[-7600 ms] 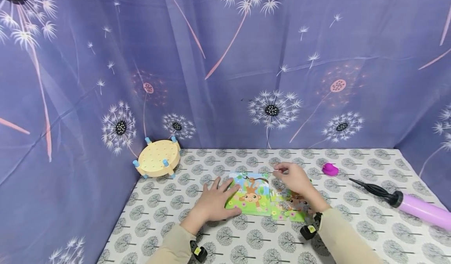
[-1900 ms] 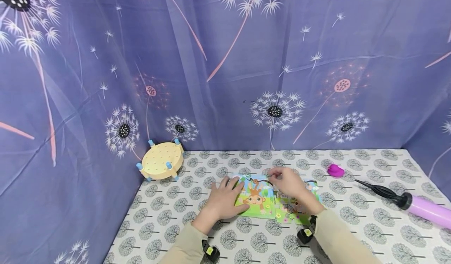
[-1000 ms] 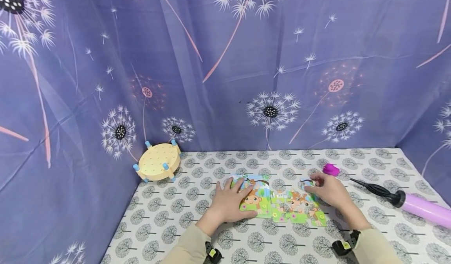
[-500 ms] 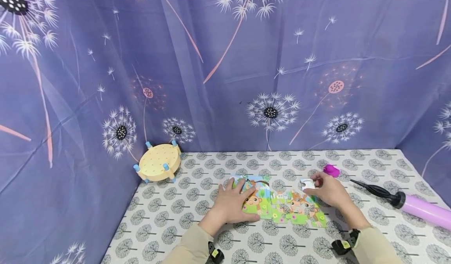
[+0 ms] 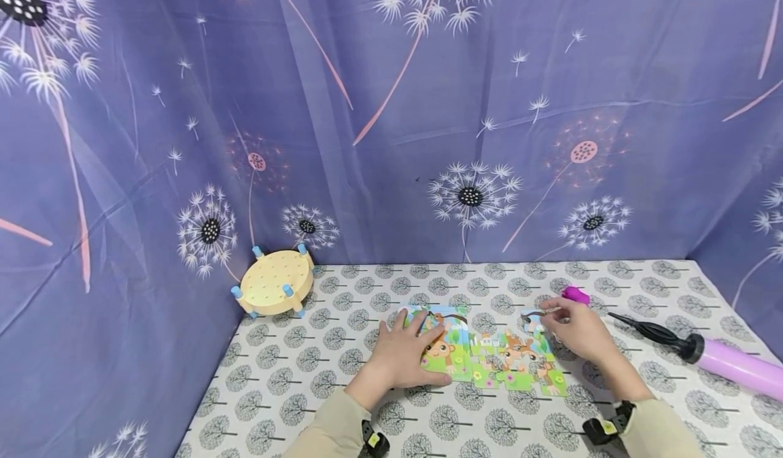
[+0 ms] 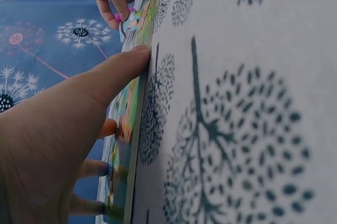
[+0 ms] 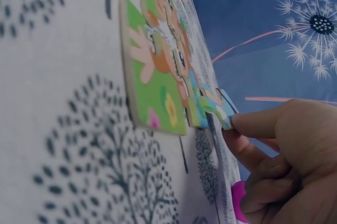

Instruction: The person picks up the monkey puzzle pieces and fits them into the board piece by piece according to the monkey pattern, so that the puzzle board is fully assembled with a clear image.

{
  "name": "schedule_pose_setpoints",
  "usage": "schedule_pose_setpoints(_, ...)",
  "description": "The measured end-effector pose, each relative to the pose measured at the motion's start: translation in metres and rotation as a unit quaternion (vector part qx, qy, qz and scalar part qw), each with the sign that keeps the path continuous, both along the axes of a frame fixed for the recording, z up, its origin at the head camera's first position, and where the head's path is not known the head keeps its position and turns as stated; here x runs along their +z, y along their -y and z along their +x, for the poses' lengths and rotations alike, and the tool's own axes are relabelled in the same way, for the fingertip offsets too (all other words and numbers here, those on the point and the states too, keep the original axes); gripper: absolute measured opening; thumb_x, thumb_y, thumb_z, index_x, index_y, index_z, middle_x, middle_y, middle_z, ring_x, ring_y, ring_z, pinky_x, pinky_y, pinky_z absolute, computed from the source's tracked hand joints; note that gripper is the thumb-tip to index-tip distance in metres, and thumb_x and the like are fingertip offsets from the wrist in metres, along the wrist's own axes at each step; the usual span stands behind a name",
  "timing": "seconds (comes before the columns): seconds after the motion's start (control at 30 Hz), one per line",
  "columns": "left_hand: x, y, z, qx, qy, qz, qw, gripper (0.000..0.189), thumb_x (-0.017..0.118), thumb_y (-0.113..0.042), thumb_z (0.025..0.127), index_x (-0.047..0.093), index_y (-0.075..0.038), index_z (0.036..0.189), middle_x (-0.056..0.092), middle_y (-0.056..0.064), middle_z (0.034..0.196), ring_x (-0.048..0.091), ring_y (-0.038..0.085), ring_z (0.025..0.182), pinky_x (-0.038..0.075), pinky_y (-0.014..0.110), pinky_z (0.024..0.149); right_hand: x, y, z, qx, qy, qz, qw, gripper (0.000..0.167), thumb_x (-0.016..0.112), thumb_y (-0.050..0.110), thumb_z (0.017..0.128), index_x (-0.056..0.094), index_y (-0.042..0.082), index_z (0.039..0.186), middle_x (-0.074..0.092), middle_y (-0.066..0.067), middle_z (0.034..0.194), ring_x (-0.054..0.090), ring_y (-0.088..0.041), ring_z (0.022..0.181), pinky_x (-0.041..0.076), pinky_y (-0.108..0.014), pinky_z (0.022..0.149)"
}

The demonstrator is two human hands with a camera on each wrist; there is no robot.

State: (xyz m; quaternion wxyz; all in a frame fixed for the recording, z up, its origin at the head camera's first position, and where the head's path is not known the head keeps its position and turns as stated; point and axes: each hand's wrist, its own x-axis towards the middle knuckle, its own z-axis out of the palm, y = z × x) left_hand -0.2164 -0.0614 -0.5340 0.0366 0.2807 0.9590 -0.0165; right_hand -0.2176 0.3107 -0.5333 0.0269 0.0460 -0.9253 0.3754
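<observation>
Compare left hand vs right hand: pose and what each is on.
Left hand has its fingers spread; right hand has its fingers curled.
Left hand rests on the monkey picture; right hand pinches a small puzzle piece by its edge.
Shared: both are bare, coming out of beige sleeves.

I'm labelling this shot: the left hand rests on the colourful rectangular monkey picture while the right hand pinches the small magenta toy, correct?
Not quite: the right hand pinches a small, flat, light-blue jigsaw piece, as the head view shows. The left hand does rest on the monkey picture.
</observation>
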Motion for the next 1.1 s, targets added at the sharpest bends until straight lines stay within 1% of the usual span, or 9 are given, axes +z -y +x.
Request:
schedule_pose_setpoints(0.13, 0.0, 0.001, 0.0, 0.002, 0.0, -0.004, 1.0, 0.103, 0.045, -0.096, 0.077, 0.029, -0.043, 0.164, 0.025, 0.004, 0.171, 0.027, 0.046, 0.151, 0.036, 0.077, 0.106, 0.003, 0.001, 0.0, 0.001, -0.006, -0.003, 1.0, 0.031, 0.072, 0.016, 0.098, 0.069, 0.002, 0.126, 0.073, -0.022, 0.106, 0.066, -0.019, 0.071, 0.055, -0.033, 0.054)
schedule_pose_setpoints(0.27, 0.0, 0.001, 0.0, 0.004, 0.005, -0.002, 1.0, 0.102, 0.047, -0.096, 0.078, 0.03, -0.042, 0.164, 0.025, 0.004, 0.171, 0.027, 0.046, 0.151, 0.035, 0.077, 0.106, 0.007, 0.003, -0.002, -0.006, -0.003, -0.011, 0.9999, 0.032, 0.07, 0.019, 0.1, 0.068, 0.004, 0.127, 0.071, -0.025, 0.111, 0.055, -0.015, 0.053, 0.047, -0.031, 0.042)
schedule_pose_setpoints(0.37, 0.0, 0.002, 0.001, 0.004, 0.006, 0.001, 1.0, 0.103, 0.047, -0.095, 0.078, 0.03, -0.042, 0.164, 0.025, 0.004, 0.171, 0.026, 0.046, 0.151, 0.035, 0.078, 0.106, 0.009, 0.006, -0.005, -0.009, -0.007, -0.023, 0.9997, 0.032, 0.07, 0.02, 0.099, 0.068, 0.004, 0.127, 0.071, -0.023, 0.11, 0.049, -0.014, 0.048, 0.042, -0.029, 0.038)
schedule_pose_setpoints(0.47, 0.0, 0.002, 0.0, 0.003, 0.006, -0.001, 1.0, 0.103, 0.047, -0.095, 0.078, 0.029, -0.042, 0.164, 0.024, 0.004, 0.171, 0.026, 0.046, 0.152, 0.035, 0.078, 0.107, 0.009, 0.011, -0.007, -0.006, -0.01, -0.041, 0.9991, 0.032, 0.071, 0.018, 0.099, 0.068, 0.002, 0.126, 0.072, -0.021, 0.106, 0.055, -0.016, 0.055, 0.044, -0.029, 0.04)
schedule_pose_setpoints(0.57, 0.001, 0.002, 0.0, 0.003, 0.01, 0.002, 0.9999, 0.103, 0.048, -0.095, 0.078, 0.029, -0.041, 0.164, 0.024, 0.004, 0.171, 0.026, 0.046, 0.152, 0.035, 0.078, 0.107, 0.008, 0.019, -0.01, -0.002, -0.001, -0.062, 0.9981, 0.032, 0.072, 0.017, 0.098, 0.068, 0.001, 0.126, 0.072, -0.018, 0.102, 0.058, -0.018, 0.057, 0.046, -0.029, 0.041)
schedule_pose_setpoints(0.73, 0.002, 0.001, 0.001, 0.005, 0.02, 0.013, 0.9997, 0.103, 0.05, -0.094, 0.079, 0.029, -0.041, 0.164, 0.024, 0.004, 0.171, 0.025, 0.047, 0.152, 0.034, 0.078, 0.107, 0.007, 0.038, -0.014, 0.013, 0.01, -0.084, 0.9963, 0.031, 0.073, 0.016, 0.097, 0.069, 0.001, 0.124, 0.073, -0.014, 0.099, 0.052, -0.016, 0.045, 0.046, -0.03, 0.037)
schedule_pose_setpoints(0.87, 0.002, 0.001, 0.001, 0.005, 0.022, 0.018, 0.9996, 0.103, 0.05, -0.093, 0.079, 0.029, -0.04, 0.164, 0.023, 0.004, 0.171, 0.024, 0.047, 0.152, 0.033, 0.078, 0.107, 0.004, 0.056, -0.019, 0.022, 0.017, -0.093, 0.9953, 0.028, 0.074, 0.015, 0.096, 0.071, 0.002, 0.121, 0.074, -0.013, 0.098, 0.049, -0.014, 0.044, 0.045, -0.029, 0.038)
schedule_pose_setpoints(1.0, 0.002, 0.001, 0.001, 0.006, 0.025, 0.021, 0.9994, 0.103, 0.051, -0.093, 0.079, 0.028, -0.04, 0.164, 0.023, 0.005, 0.172, 0.023, 0.047, 0.152, 0.033, 0.078, 0.108, 0.0, 0.075, -0.024, 0.035, 0.018, -0.093, 0.9949, 0.028, 0.075, 0.016, 0.095, 0.072, 0.003, 0.12, 0.075, -0.014, 0.1, 0.057, -0.014, 0.055, 0.049, -0.029, 0.046)
schedule_pose_setpoints(1.1, 0.003, 0.0, 0.001, 0.007, 0.027, 0.023, 0.9993, 0.103, 0.051, -0.093, 0.079, 0.028, -0.04, 0.164, 0.022, 0.004, 0.172, 0.023, 0.047, 0.152, 0.032, 0.078, 0.108, -0.002, 0.089, -0.028, 0.048, 0.022, -0.099, 0.9937, 0.026, 0.074, 0.016, 0.095, 0.072, 0.003, 0.118, 0.076, -0.012, 0.098, 0.057, -0.015, 0.056, 0.048, -0.029, 0.046)
